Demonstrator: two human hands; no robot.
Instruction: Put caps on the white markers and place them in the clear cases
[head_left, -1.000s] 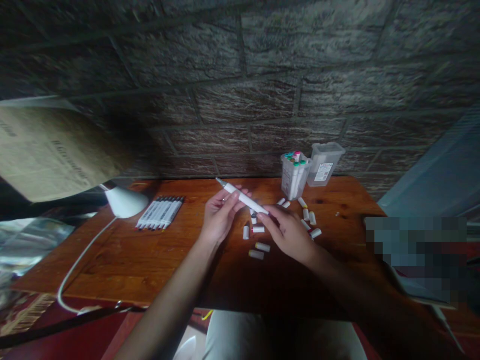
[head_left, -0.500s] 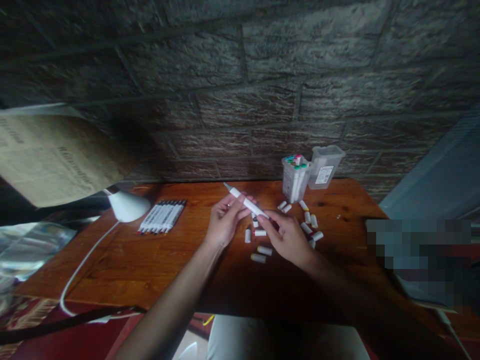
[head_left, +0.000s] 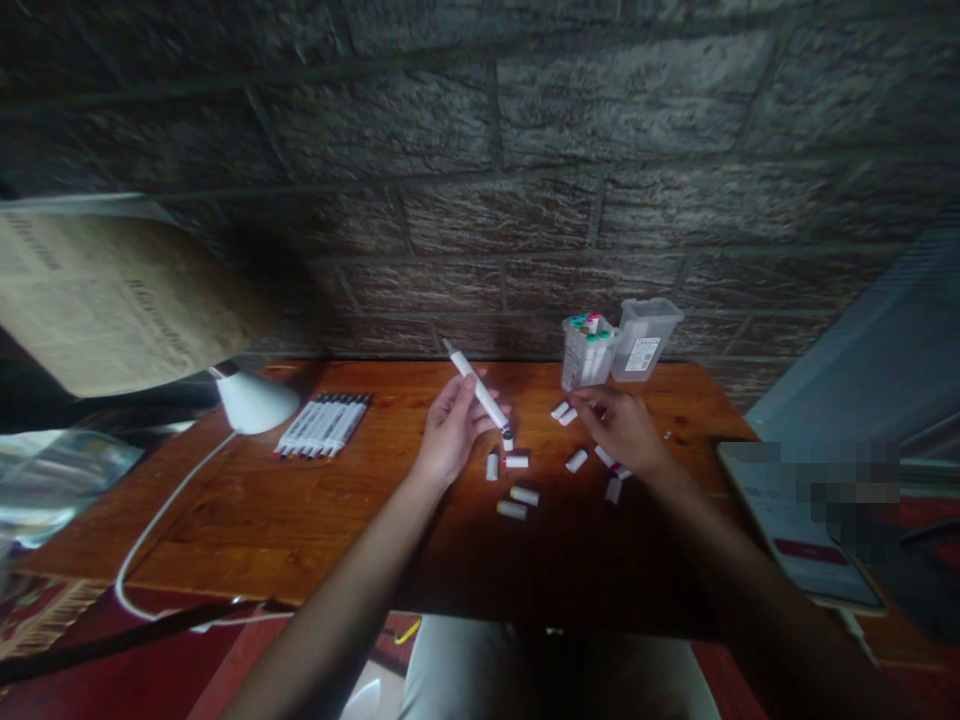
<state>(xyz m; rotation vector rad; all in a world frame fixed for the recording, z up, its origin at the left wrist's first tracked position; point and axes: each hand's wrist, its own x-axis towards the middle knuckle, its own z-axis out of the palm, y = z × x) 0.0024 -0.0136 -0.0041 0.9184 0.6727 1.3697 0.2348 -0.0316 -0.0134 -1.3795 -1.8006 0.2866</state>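
Observation:
My left hand [head_left: 452,432] is closed around a white marker pen [head_left: 477,392], which points up and to the left over a wooden table [head_left: 300,510]. My right hand [head_left: 622,428] has left the pen and lies palm down further right, its fingers bent over loose white marker caps [head_left: 576,460]; I cannot see whether they pinch one. More caps [head_left: 517,494] lie between the two hands. Behind the right hand stands a clear box of markers [head_left: 589,352] with coloured ends up.
A second clear box [head_left: 645,338] stands beside the first, against the brick wall. A row of capped markers [head_left: 324,425] lies at the left, near a white lamp head [head_left: 256,400] and its cable. A phone or tablet [head_left: 795,525] rests at the right edge.
My right hand let go of the marker's lower end and moved right and back towards the caps by the box. The left hand tilted the marker more upright.

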